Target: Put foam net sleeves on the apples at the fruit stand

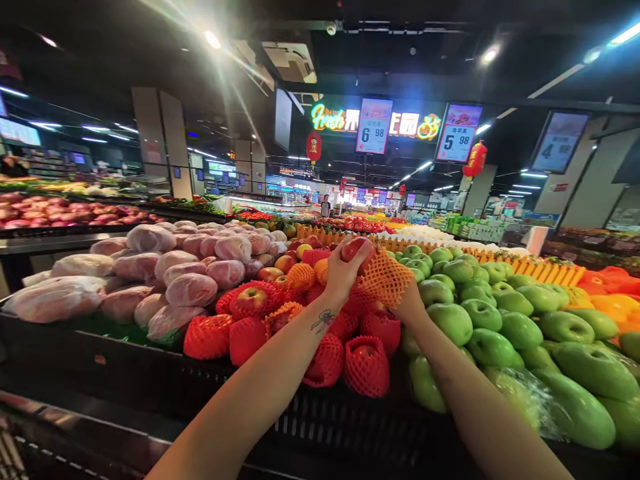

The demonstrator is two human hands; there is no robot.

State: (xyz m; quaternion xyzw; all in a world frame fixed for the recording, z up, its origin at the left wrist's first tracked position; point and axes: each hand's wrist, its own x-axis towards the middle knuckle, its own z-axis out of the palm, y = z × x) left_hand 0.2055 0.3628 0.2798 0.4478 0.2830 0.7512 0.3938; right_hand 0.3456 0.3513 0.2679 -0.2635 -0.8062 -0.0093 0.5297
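Note:
My left hand (pixel 344 270) grips a red apple (pixel 353 248) raised over the fruit display. Just right of it, my right hand (pixel 409 305) holds an orange foam net sleeve (pixel 386 277) that touches the apple's lower side. Below both hands lies a pile of red apples (pixel 367 363), most of them wrapped in red or orange foam nets. Both forearms reach in from the bottom of the view.
Green apples (pixel 493 313) fill the bin on the right, and fruit wrapped in clear film (pixel 193 288) the bin on the left. A black crate front (pixel 325 420) runs along the near edge. Price signs (pixel 373 127) hang overhead; more produce stands lie beyond.

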